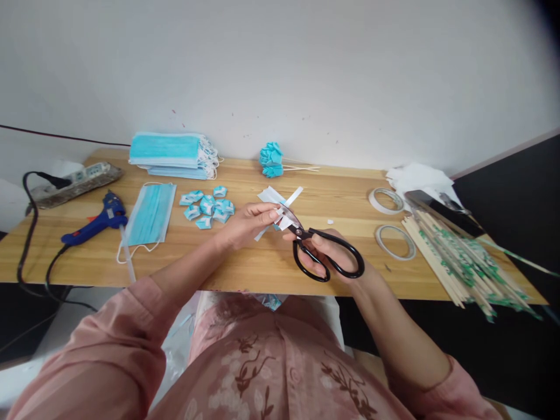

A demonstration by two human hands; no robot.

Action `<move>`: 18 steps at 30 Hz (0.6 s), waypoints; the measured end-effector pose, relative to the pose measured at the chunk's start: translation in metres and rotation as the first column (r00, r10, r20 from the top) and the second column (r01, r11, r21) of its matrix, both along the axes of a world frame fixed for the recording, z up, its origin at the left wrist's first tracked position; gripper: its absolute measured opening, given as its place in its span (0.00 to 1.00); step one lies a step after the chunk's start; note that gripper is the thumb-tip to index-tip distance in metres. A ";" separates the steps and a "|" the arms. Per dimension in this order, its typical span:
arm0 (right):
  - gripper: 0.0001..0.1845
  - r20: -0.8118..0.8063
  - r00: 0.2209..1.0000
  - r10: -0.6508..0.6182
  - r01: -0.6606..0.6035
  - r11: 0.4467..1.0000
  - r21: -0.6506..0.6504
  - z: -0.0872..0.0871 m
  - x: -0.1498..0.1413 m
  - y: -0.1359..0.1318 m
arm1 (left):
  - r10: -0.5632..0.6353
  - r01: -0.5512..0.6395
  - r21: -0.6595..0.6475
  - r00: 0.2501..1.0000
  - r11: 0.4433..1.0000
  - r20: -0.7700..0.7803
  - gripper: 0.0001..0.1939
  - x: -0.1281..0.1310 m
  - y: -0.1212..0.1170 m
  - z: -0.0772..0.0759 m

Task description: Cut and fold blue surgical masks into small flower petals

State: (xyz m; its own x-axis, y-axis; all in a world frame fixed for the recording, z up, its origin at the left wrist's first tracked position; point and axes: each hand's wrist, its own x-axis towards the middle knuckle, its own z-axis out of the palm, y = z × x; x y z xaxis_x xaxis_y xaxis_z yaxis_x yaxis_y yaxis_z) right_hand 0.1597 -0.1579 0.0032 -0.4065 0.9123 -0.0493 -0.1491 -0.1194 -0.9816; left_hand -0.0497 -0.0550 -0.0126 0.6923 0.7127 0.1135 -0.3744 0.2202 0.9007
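In the head view, my right hand (335, 249) has its fingers in the black-handled scissors (350, 269), whose blades point up and to the left. My left hand (250, 224) pinches a small white piece of material (286, 223) at the blades; its exact shape is partly hidden by the fingers. Just beyond the fingertips, white strips (296, 196) lie crossed on the table. Left of my left hand is a group of small folded blue-and-white pieces (207, 205). A tiny white scrap (330, 221) lies right of the scissors.
Behind are stacked blue face masks (166, 149) and blue flowers on sticks (271, 158). At left are a single mask (151, 213), a blue glue gun (98, 220) and a power strip (83, 182). Tape rolls (396, 242) and wrapped wooden sticks (464, 256) lie right, overhanging the table's front edge.
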 end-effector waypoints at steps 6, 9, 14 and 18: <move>0.30 0.019 1.000 0.002 -0.002 1.000 0.021 -0.001 0.000 -0.001 | 0.005 -0.005 -0.012 1.000 1.000 -0.013 0.19 -0.001 0.002 -0.003; 0.30 0.024 1.000 0.000 -0.001 1.000 0.024 0.000 -0.001 -0.001 | 0.005 -0.005 -0.019 1.000 1.000 -0.009 0.20 -0.001 0.002 -0.003; 0.29 0.015 1.000 0.000 0.000 1.000 0.027 0.001 -0.002 0.000 | 0.006 -0.006 -0.029 1.000 1.000 0.003 0.18 -0.001 0.002 -0.004; 0.29 0.018 1.000 -0.007 0.006 0.999 0.033 0.001 -0.003 0.000 | 0.016 -0.016 -0.021 1.000 1.000 -0.003 0.19 -0.001 0.002 -0.005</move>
State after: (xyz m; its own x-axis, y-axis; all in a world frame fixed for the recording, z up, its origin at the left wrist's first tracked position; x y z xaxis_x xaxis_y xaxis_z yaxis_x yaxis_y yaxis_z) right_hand 0.1569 -0.1584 0.0046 -0.4000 0.9161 -0.0267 -0.1323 -0.0866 -0.9874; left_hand -0.0511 -0.0530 -0.0171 0.6810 0.7258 0.0968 -0.3759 0.2332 0.8968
